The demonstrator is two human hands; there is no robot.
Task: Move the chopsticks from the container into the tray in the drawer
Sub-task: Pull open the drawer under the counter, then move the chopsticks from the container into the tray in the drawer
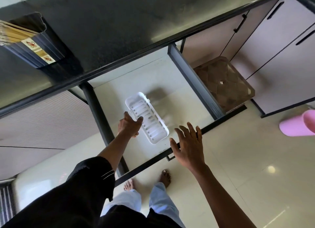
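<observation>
A dark container (42,45) lies on its side on the black countertop at the far left, with a bundle of light wooden chopsticks (12,34) sticking out of its mouth. Below it the drawer (192,93) stands pulled out, and a white slotted tray (151,125) rests empty on the drawer's pale floor. My left hand (130,125) touches the tray's left rim with thumb and fingers spread around its edge. My right hand (188,146) hovers open over the drawer's front rail, fingers apart, holding nothing.
The black countertop (136,19) overhangs the back of the drawer. A brown plastic stool (225,84) stands on the floor right of the drawer, beside grey cabinet doors (281,40). A pink object (298,123) sits at the right edge. My bare feet (165,177) stand below the drawer front.
</observation>
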